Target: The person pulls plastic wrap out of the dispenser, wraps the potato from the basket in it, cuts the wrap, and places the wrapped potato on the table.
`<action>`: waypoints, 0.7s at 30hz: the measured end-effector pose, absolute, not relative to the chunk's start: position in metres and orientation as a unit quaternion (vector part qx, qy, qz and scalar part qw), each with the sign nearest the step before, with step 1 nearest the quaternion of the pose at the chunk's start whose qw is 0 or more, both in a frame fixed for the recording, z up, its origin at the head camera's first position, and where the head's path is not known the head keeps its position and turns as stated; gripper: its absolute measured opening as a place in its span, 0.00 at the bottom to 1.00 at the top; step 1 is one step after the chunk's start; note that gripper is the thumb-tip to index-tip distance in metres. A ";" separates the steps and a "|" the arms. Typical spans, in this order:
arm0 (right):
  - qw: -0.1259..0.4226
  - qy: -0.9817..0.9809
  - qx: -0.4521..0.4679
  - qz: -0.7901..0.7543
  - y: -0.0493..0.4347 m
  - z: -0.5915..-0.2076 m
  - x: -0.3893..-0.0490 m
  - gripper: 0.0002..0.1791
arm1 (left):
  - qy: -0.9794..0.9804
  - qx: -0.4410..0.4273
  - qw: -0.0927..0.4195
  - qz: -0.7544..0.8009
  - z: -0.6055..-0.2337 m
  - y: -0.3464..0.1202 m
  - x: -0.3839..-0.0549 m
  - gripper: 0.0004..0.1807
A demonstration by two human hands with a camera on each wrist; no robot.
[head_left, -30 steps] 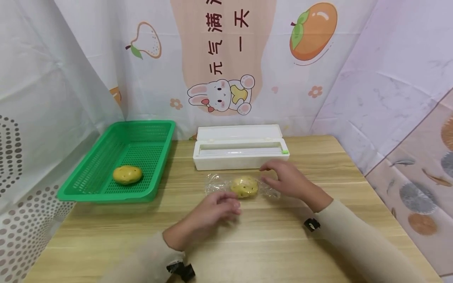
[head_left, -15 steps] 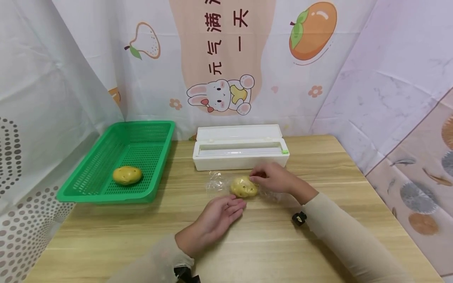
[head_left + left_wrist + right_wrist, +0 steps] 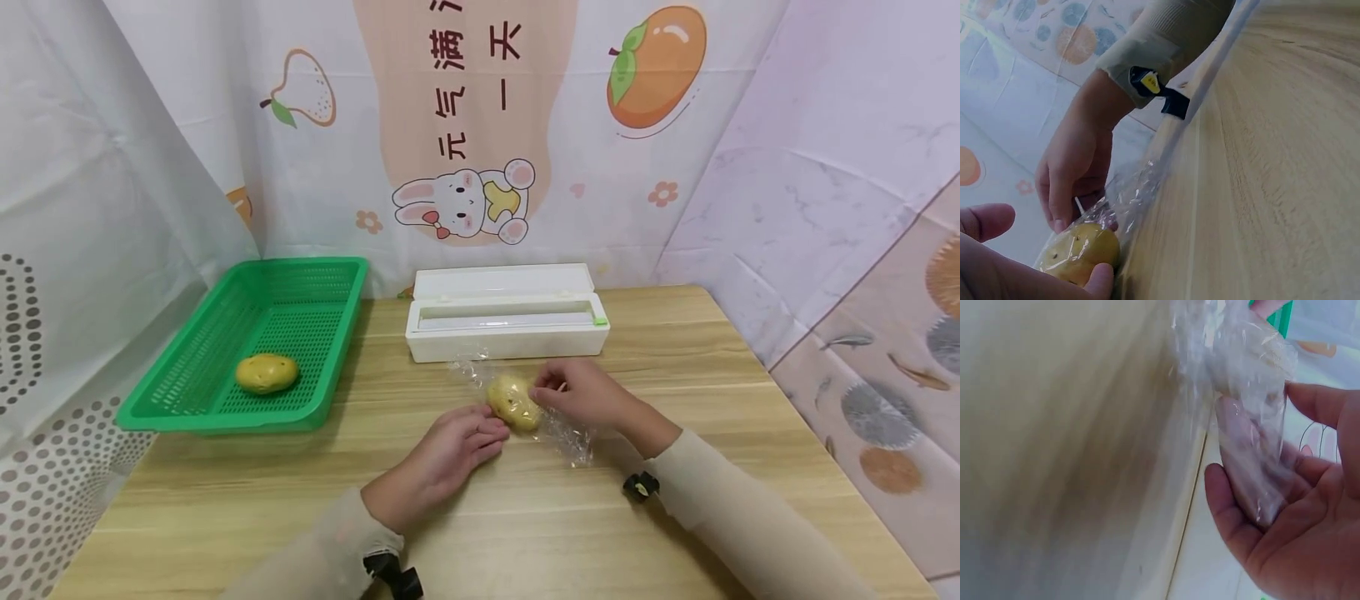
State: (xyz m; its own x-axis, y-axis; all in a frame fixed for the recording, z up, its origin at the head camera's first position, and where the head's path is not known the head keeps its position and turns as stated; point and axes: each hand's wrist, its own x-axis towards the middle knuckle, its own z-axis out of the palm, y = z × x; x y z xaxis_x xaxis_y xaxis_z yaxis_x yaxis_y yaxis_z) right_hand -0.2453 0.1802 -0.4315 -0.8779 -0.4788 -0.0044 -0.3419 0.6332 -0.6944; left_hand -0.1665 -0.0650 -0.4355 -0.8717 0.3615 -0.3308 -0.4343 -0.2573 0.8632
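Observation:
A yellow potato [image 3: 513, 403] lies on the table at the middle of the head view, wrapped in clear cling film [image 3: 567, 439] whose loose ends stick out at its far left and near right. My left hand [image 3: 452, 450] rests beside it, with fairly straight fingers touching its near left side. On the other side, my right hand [image 3: 588, 400] pinches the film at the potato's right end between thumb and fingers. The right wrist view shows crumpled film [image 3: 1250, 369] running into that hand's curled fingers. In the left wrist view, film covers the potato [image 3: 1088, 247].
Behind the potato stands a white cling film box [image 3: 510, 343] with its lid raised and a roll inside. At the left, a green basket [image 3: 345, 333] holds another potato [image 3: 267, 373]. A printed curtain [image 3: 315, 183] hangs behind the wooden table [image 3: 525, 533].
My right hand has come in from the right and taken hold of the film. The wrapped potato has turned, its right film end now nearer me. My left hand has moved up against the potato.

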 end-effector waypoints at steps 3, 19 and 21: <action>0.117 0.887 -0.206 -0.397 0.180 -0.434 -0.237 0.09 | 0.565 -0.032 0.254 0.784 -0.435 -0.067 -0.167 0.36; 0.285 0.768 -0.060 -0.571 0.171 -0.443 -0.196 0.18 | 0.653 0.027 0.267 0.708 -0.433 -0.078 -0.169 0.36; 0.295 0.759 -0.056 -0.578 0.169 -0.443 -0.192 0.18 | 0.670 0.034 0.266 0.692 -0.433 -0.079 -0.169 0.36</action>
State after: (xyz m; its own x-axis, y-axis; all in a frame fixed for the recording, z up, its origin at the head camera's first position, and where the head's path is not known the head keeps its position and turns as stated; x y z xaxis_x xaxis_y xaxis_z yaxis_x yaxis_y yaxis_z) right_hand -0.1922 0.1694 -0.4431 -0.8199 -0.4254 -0.3831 0.2568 0.3248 -0.9103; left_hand -0.1693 -0.0792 -0.4329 -0.8558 0.4146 -0.3094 -0.3228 0.0392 0.9456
